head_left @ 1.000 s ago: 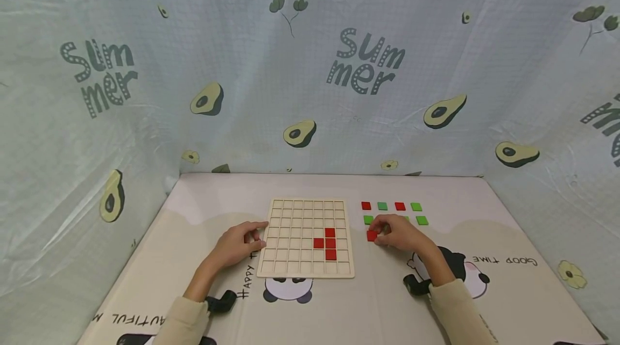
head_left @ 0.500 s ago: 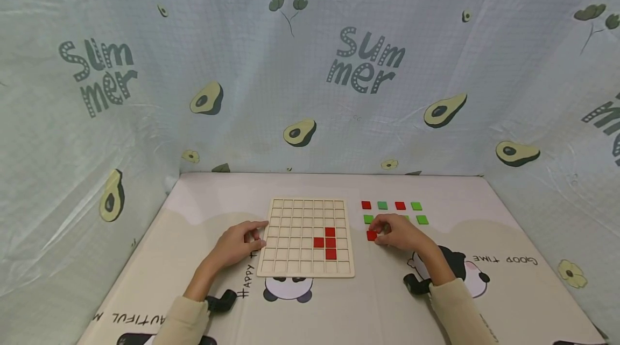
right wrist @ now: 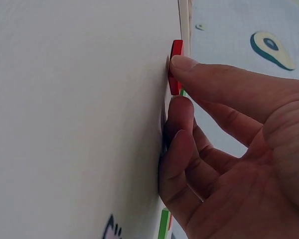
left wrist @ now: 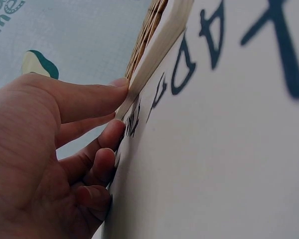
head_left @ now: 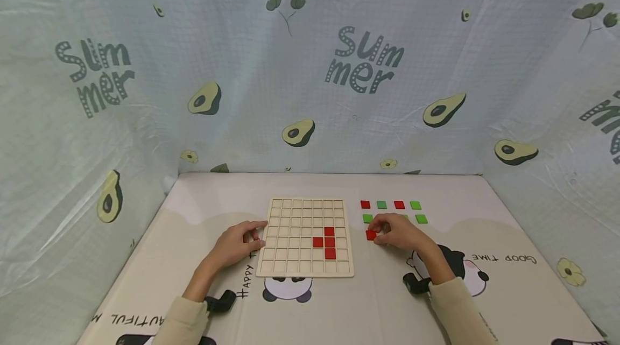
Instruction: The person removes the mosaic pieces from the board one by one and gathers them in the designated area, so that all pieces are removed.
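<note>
A pale wooden grid board [head_left: 290, 244] lies at the middle of the table, with several red square tiles [head_left: 330, 242] sitting in its cells. My left hand [head_left: 235, 244] rests at the board's left edge, thumb and index finger apart and touching the rim. In the left wrist view the thumb [left wrist: 102, 97] lies against the wooden edge, and the other fingers bend loosely. Right of the board, my right hand [head_left: 399, 231] pinches a loose red tile [head_left: 371, 235] on the table. The right wrist view shows the thumb on that red tile [right wrist: 176, 67]; the index fingertip is mostly hidden.
Loose red and green tiles lie in rows beyond my right hand, among them a red one [head_left: 365, 204] and a green one [head_left: 421, 219]. The hand covers part of the rows. A printed cloth [head_left: 290, 323] covers the table, and patterned curtains [head_left: 232, 54] enclose it.
Both hands, the board and the tiles keep their places. Only the head view shifts slightly.
</note>
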`<state>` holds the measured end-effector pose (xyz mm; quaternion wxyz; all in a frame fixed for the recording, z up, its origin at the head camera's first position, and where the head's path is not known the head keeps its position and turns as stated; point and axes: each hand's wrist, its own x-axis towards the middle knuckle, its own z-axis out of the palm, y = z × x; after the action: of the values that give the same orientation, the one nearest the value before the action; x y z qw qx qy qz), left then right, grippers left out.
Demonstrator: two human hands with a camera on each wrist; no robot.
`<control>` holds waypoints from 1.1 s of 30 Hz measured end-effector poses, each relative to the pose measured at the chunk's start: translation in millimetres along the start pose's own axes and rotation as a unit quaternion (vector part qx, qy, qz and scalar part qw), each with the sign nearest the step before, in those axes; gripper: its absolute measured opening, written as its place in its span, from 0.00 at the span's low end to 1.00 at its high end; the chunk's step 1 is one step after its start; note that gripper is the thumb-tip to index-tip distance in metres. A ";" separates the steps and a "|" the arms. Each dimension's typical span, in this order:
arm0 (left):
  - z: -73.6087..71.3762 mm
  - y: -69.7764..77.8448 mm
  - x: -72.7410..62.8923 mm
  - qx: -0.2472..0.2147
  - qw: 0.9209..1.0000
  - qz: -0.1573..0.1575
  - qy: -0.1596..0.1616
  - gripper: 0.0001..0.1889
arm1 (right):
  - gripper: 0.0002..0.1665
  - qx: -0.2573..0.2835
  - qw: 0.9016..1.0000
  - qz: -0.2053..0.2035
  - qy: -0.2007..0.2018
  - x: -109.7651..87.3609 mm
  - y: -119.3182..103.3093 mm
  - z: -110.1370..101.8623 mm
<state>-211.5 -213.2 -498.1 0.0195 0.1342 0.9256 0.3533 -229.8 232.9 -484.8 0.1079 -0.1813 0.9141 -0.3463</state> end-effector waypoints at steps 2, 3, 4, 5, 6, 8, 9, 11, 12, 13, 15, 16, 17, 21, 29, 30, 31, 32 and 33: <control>-0.2 -0.1 -0.1 0.000 1.000 0.000 0.000 0.25 | 0.13 -0.001 1.000 0.001 -0.001 0.5 1.1 0.3; -0.2 -0.2 -0.1 0.000 1.000 0.000 0.000 0.25 | 0.13 -0.001 1.000 0.002 -0.002 0.6 1.6 0.3; -0.4 -0.3 -0.2 0.000 1.000 0.000 -0.001 0.25 | 0.13 -0.001 1.000 0.003 -0.002 0.9 1.8 0.2; -0.5 -0.4 -0.3 0.000 1.000 0.000 -0.001 0.25 | 0.13 0.000 1.000 0.004 -0.003 1.1 2.0 0.1; -0.5 -0.6 -0.3 0.000 1.000 0.000 -0.001 0.25 | 0.14 0.000 1.000 0.005 -0.004 1.2 2.1 0.0; -0.4 -1.0 -0.3 0.000 1.000 0.001 -0.001 0.25 | 0.14 0.000 1.000 0.005 -0.005 1.4 2.4 -0.2; -0.4 -1.0 -0.2 -0.001 1.000 0.000 -0.001 0.25 | 0.14 0.000 1.000 0.006 -0.005 1.4 2.1 -0.4; -0.5 -0.9 -0.1 -0.001 1.000 0.000 -0.001 0.25 | 0.15 0.000 1.000 0.006 -0.005 1.5 1.4 -0.9; -0.6 -0.8 -0.1 -0.001 1.000 0.000 -0.001 0.25 | 0.15 -0.001 1.000 0.006 -0.005 1.5 0.9 -1.2; -0.5 -0.8 -0.2 -0.001 1.000 -0.001 0.000 0.25 | 0.15 -0.002 1.000 0.006 -0.004 1.5 0.4 -1.5; -0.4 -0.7 -0.2 0.000 1.000 -0.003 0.000 0.25 | 0.14 -0.001 1.000 0.009 -0.003 1.4 -1.1 -1.7; -0.3 -0.9 -0.2 0.000 1.000 -0.003 0.001 0.25 | 0.14 -0.001 1.000 0.011 -0.002 1.4 -1.6 -1.6; -0.1 -1.1 -0.2 0.000 1.000 -0.003 0.001 0.25 | 0.14 0.000 1.000 0.013 -0.001 1.1 -2.1 -1.7; 0.5 -1.7 -0.8 -0.002 1.000 -0.004 0.001 0.25 | 0.13 0.009 1.000 0.021 0.006 0.0 -4.4 -1.0; -0.2 0.9 -3.6 0.001 1.000 -0.011 0.002 0.26 | 0.15 0.006 1.000 0.001 0.011 -0.4 -12.5 -0.5; -0.4 1.2 -3.6 0.001 1.000 -0.010 0.002 0.26 | 0.15 0.007 1.000 0.001 0.012 -0.4 -14.3 -0.5; -0.6 1.7 -3.6 0.000 1.000 -0.010 0.002 0.26 | 0.15 0.007 1.000 0.000 0.012 -0.3 -16.2 -0.4; -0.7 2.1 -3.6 -0.001 1.000 -0.012 0.002 0.26 | 0.15 0.008 1.000 0.000 0.013 -0.2 -18.4 -0.2; -0.9 2.4 -3.7 -0.002 1.000 -0.011 0.002 0.26 | 0.15 0.010 1.000 -0.002 0.013 0.1 -20.5 0.3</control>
<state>-207.5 -213.0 -496.1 0.0217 0.1230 0.9266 0.3548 -224.5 218.5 -471.2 0.0970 -0.1773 0.9118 -0.3576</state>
